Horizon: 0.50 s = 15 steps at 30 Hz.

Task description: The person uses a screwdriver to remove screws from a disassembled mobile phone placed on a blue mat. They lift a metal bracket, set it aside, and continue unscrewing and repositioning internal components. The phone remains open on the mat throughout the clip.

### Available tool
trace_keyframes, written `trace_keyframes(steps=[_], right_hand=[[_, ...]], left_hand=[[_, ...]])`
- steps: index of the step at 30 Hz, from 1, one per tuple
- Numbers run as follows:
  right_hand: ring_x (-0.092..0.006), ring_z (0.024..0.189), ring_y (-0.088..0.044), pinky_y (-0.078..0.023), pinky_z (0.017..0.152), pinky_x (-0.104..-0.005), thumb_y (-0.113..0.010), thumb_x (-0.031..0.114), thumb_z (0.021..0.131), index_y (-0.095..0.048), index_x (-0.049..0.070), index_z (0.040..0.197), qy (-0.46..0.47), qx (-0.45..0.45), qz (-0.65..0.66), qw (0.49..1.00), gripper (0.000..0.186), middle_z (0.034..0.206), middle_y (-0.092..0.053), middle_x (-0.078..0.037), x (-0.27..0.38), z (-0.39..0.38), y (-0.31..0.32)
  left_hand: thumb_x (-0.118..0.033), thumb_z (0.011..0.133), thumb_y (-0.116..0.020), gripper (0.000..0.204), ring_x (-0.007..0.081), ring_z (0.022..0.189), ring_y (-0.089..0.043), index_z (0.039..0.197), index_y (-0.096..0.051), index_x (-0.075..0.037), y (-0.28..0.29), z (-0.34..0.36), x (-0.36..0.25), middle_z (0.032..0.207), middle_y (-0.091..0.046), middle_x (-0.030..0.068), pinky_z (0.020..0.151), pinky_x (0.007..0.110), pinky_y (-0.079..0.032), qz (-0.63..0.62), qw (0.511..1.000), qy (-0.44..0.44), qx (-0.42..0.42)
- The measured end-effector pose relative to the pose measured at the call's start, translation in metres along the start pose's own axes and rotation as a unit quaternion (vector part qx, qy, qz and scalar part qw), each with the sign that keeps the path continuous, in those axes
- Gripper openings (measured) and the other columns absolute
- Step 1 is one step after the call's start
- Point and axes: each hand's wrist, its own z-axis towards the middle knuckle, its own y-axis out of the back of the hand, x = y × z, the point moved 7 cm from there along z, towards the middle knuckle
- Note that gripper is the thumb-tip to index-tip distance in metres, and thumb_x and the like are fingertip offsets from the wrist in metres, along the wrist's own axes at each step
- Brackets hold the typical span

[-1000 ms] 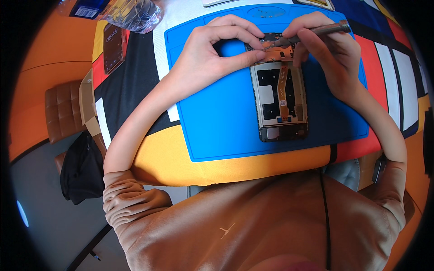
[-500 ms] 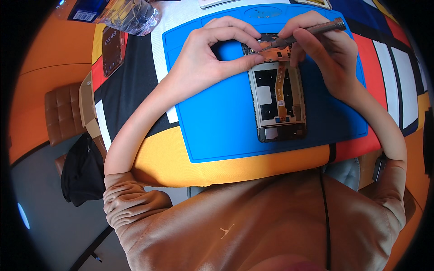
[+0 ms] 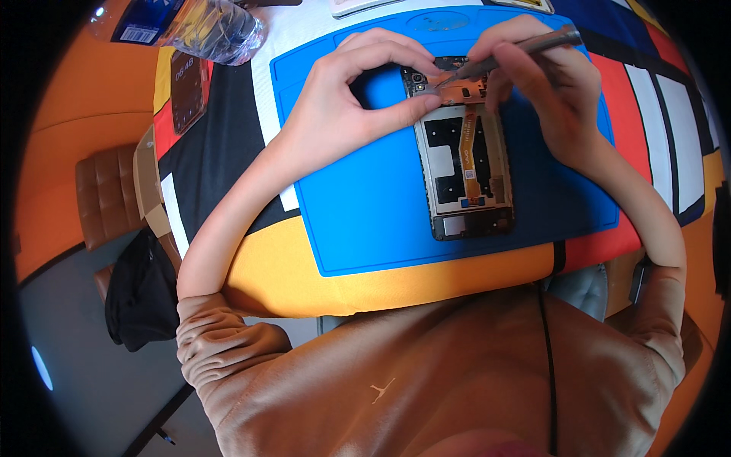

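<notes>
An opened smartphone [image 3: 466, 164] lies face down on a blue work mat [image 3: 365, 206], its back cover off and an orange flex cable running down its middle. My left hand [image 3: 358, 99] pinches the phone's upper left corner between thumb and forefinger. My right hand [image 3: 548, 84] grips metal tweezers [image 3: 518, 55], whose tip touches the parts at the phone's top end.
The mat rests on a tablecloth [image 3: 228, 152] of black, white, orange, red and blue blocks. A plastic bottle [image 3: 205, 27] and a dark flat device [image 3: 188, 90] lie at the far left. A brown chair [image 3: 106, 198] and a black bag [image 3: 141, 293] are left of the table.
Both hands stay at the phone's top end. The tweezers' tip has shifted only slightly over the upper parts.
</notes>
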Motion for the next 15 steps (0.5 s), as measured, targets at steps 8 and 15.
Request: trace_keyframes(steps=[8,15], right_hand=[[-0.0059,0.063,-0.054,-0.042,0.057,-0.0193,-0.05,0.018,0.107,-0.062,0.002,0.091,-0.168,-0.203,0.05,0.963,0.026,0.075,-0.058,-0.002,-0.007,-0.01,0.023],[-0.0088,0.072,-0.053,-0.043,0.064,-0.0238,-0.051,0.013,0.107,-0.06,0.002,0.088,-0.08,-0.096,-0.034,0.992,0.024,0.08,-0.057,-0.002,-0.008,0.001,0.014]], left_hand=[[-0.027,0.084,-0.076,0.04,0.028,0.127,-0.058,0.12,-0.073,-0.009,-0.019,-0.005,-0.032,0.137,-0.063,0.0106,0.108,0.042,-0.039,0.214,0.962,-0.148,0.078],[-0.032,0.09,-0.071,0.046,0.0247,0.14,-0.048,0.132,-0.065,-0.014,-0.031,-0.008,-0.03,0.147,-0.057,0.0041,0.112,0.044,-0.037,0.256,0.946,-0.139,0.14]])
